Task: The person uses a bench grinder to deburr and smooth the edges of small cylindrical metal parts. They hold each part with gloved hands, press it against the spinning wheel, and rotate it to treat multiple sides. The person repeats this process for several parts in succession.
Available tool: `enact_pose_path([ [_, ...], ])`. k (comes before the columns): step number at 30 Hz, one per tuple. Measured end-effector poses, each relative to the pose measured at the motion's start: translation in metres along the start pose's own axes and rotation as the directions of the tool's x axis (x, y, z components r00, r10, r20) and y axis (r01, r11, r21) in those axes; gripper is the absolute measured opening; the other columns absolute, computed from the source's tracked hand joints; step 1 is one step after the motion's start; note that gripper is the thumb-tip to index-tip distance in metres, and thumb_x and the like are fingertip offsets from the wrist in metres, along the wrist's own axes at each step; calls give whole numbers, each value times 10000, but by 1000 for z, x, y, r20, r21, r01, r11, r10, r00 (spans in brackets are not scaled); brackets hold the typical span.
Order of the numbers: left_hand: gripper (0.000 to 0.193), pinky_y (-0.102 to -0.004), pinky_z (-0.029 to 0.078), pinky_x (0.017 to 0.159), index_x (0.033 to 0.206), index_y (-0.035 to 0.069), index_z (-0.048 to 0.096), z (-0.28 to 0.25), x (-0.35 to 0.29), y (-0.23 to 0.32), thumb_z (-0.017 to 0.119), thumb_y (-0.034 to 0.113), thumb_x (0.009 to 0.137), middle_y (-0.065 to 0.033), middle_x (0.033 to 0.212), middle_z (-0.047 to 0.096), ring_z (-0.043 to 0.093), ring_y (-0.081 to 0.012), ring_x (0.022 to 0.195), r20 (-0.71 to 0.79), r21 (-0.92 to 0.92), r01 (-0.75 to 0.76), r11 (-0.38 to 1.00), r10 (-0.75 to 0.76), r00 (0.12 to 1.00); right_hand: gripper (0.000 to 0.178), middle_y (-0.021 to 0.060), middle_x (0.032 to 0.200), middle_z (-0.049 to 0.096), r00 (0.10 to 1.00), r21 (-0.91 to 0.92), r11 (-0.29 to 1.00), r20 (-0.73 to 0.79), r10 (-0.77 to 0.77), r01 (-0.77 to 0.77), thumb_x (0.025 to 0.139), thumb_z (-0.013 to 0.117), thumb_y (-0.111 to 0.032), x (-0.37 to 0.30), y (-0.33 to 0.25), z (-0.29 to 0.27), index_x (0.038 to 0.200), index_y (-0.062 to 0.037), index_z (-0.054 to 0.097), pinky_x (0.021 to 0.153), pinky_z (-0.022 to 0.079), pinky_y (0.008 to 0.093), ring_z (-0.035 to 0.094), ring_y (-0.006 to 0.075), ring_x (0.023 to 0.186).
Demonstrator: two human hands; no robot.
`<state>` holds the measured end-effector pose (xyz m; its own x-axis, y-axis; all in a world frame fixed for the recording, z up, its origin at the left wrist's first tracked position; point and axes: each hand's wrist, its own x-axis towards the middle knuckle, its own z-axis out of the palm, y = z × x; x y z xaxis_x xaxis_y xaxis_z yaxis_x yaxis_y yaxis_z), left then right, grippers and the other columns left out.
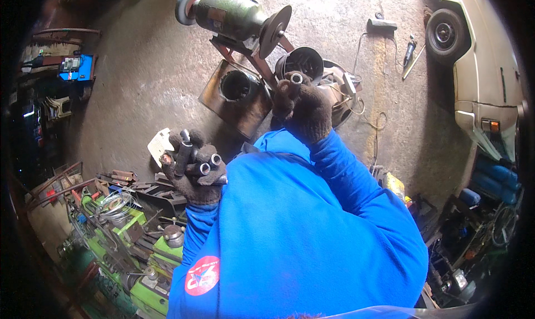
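My left hand, in a dark knit glove, is closed around several short metal tubes; some open ends point up between the fingers. A white flat piece shows beside that hand, and I cannot tell whether it is held. My right hand, gloved alike, grips one short metal tube with its shiny ring end facing up. That hand is just on the near side of a dark round bucket, whose contents are hard to make out.
A green bench grinder with two wheels stands ahead on a metal stand. Beside its post, a round metal pot sits by a rusty plate. Green machinery lies left, a pale vehicle right. A cable crosses the floor.
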<state>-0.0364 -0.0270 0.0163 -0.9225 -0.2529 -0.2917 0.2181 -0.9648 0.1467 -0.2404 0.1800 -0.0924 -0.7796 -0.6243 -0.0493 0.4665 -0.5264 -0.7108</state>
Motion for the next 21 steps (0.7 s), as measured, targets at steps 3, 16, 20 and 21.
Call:
enact_pose_path([
  [3,580,-233,488,512,1456,118,626,-2,2,-2,776,459,1011,82,833,527,434,-23,597,24,-40,-22,999,23,999,246,114,1148,629,999,-272,961,2,-41,40,1036,646,-35,-3,-4,7,1267,49,649,751,559,332,638,173,880],
  [16,631,-225,489,530,1523,223,617,-14,11,3,787,503,984,2,1064,622,490,-41,647,-26,25,17,1000,-17,1000,398,99,1120,676,975,553,822,-70,212,-139,1022,650,-16,26,14,-23,1417,-37,605,838,614,365,700,208,953],
  [20,696,-234,479,530,1556,183,593,-17,7,4,783,522,978,31,962,602,483,-37,631,-82,47,-21,999,25,996,478,134,1163,760,989,-845,534,-58,-136,24,926,724,-67,57,38,-58,1399,-68,657,909,628,423,743,291,1101],
  [21,705,-237,481,532,1561,173,588,-16,8,4,782,520,979,36,950,595,483,-38,630,-73,30,-30,999,32,997,498,140,1178,775,981,-974,219,20,-195,64,902,736,-74,65,37,-59,1396,-74,669,926,627,439,745,310,1138],
])
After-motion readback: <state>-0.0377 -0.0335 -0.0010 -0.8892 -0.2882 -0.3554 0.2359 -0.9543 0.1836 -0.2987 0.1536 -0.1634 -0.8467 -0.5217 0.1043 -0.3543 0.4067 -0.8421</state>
